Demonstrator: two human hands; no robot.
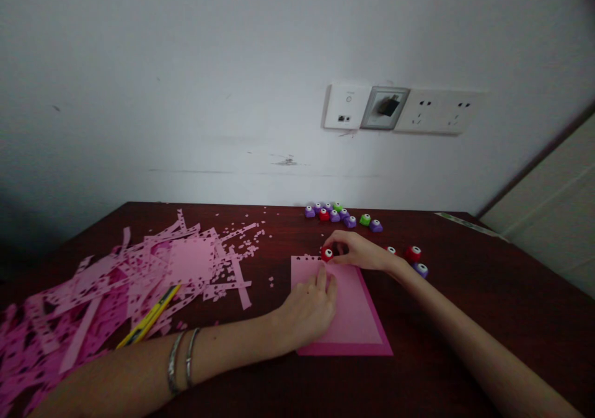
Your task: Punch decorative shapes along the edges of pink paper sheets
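A light pink sheet of paper (357, 315) lies on a darker pink sheet (379, 348) on the table. My left hand (310, 306) rests flat on the light sheet, fingers stretched toward its far edge. With thumb and fingers closed, my right hand (357, 249) grips a red craft punch (327, 255) at that far edge. A row of small punched holes (307, 258) runs along the edge to the left of the punch. The paper under the punch is hidden.
Pink paper strips and scraps (125, 281) heap up at the left, with a yellow cutter knife (151, 314) on them. Several purple, green and red punches (334, 215) stand near the wall. More punches (413, 253) sit beyond my right forearm. Wall sockets (432, 113) are above.
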